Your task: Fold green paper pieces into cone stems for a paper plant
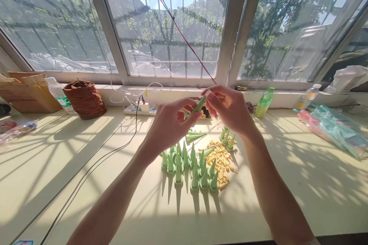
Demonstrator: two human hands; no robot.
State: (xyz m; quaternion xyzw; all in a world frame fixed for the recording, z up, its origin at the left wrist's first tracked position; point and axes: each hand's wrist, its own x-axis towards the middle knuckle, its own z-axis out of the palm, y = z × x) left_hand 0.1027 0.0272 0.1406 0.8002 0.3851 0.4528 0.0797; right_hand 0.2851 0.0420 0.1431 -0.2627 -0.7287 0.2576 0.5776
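Green cone [199, 105] tilts tip-up toward right fingers [208, 94]

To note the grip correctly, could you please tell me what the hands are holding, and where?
A green cone: the left hand grips its wide end; the right hand is at its tip.

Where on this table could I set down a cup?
Bare tabletop shows right of the right forearm, nearer than the plastic bags, and at left, between the brown bag and the black cable. The middle is crowded with upright green cones and yellow pieces.
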